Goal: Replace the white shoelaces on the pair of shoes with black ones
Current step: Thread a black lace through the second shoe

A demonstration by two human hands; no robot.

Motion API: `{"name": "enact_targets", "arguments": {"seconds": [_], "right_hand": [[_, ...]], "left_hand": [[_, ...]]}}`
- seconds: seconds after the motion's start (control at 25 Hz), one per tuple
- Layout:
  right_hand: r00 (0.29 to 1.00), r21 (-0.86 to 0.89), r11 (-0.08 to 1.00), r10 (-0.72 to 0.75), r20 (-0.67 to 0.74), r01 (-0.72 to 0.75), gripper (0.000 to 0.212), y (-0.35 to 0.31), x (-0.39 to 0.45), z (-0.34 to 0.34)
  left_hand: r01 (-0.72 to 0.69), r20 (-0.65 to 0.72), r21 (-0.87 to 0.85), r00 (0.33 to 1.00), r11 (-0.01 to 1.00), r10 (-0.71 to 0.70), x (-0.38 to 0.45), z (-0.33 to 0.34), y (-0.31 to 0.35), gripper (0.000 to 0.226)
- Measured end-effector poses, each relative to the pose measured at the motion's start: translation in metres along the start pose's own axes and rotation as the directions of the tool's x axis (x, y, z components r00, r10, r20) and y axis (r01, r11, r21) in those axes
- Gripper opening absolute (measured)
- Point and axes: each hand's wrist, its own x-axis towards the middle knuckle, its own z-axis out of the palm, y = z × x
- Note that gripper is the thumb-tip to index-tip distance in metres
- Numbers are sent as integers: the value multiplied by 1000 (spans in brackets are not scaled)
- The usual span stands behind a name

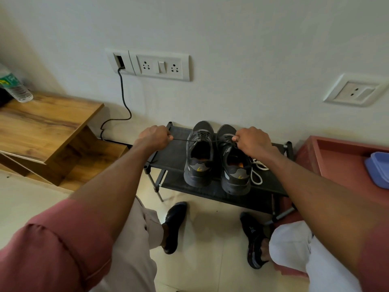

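Observation:
Two dark grey sports shoes stand side by side on a black shoe rack (172,152), heels toward me. The left shoe (199,157) is laced in black. A black shoelace (185,140) runs taut from my left hand (154,137), across the left shoe, to the right shoe (234,165). My left hand is closed on one end of it, out to the left of the shoes. My right hand (251,142) is closed over the front of the right shoe, pinching the other end of the lace. Loose white shoelaces (257,171) lie on the rack just right of the right shoe.
A wooden side table (48,121) with a water bottle (15,87) stands at the left. A black cable (124,98) hangs from the wall socket plate (160,65). A reddish tray-like unit (341,165) with a blue box (379,169) sits at the right. My feet rest on the tiled floor below the rack.

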Motion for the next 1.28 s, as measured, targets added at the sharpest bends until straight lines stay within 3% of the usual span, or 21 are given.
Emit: {"name": "enact_targets", "arguments": {"seconds": [0.08,0.12,0.2,0.28,0.36,0.52,0.6,0.68,0.76,0.88,0.96,1.08,1.28], "right_hand": [[990,254,959,103,99,-125,36,-11,1,-12],[968,452,866,128,216,-215,36,-20,2,-21],[851,740,490,7,525,-461,40,-40,3,-42],[759,783,189,-197,621,-592,46,-57,4,-58],[738,772,70,-250,627,-632,48,-70,8,-63],[751,772,99,-185,634,-627,32,-85,7,-67],[780,793,99,-148,609,-601,25,-85,4,-77],[833,840,96,-110,542,-534,32,-83,-1,-94],[885,884,154,-90,457,-441,36,-82,-10,-114],[954,923,284,-73,290,-258,28,-87,-24,-153],[976,931,318,-65,209,-179,25,-93,-31,-188],[984,937,317,-59,170,-143,21,-101,-40,-241],[992,962,243,36,117,-122,19,-118,-50,-279]], "left_hand": [[24,39,-215,999,976,-16,-1,-15,6,36],[30,50,-373,999,927,-12,-5,-27,14,38],[-46,-4,-648,998,760,57,-21,-51,40,39],[-182,-78,-794,977,581,199,-42,-71,71,38],[-316,-122,-778,924,543,362,-61,-80,93,33],[-471,-21,-588,821,657,570,-70,-76,93,23],[-456,-41,-573,846,681,532,-59,-73,76,30],[-424,-141,-545,896,723,420,-45,-70,59,28],[-433,-150,-586,889,685,433,-36,-67,57,27],[-508,-147,-679,801,530,580,-32,-65,88,34],[-533,-195,-715,774,453,602,-29,-68,108,27],[-548,-307,-718,803,429,512,-26,-75,116,25],[-544,-362,-731,821,412,442,-32,-80,119,31]]}}
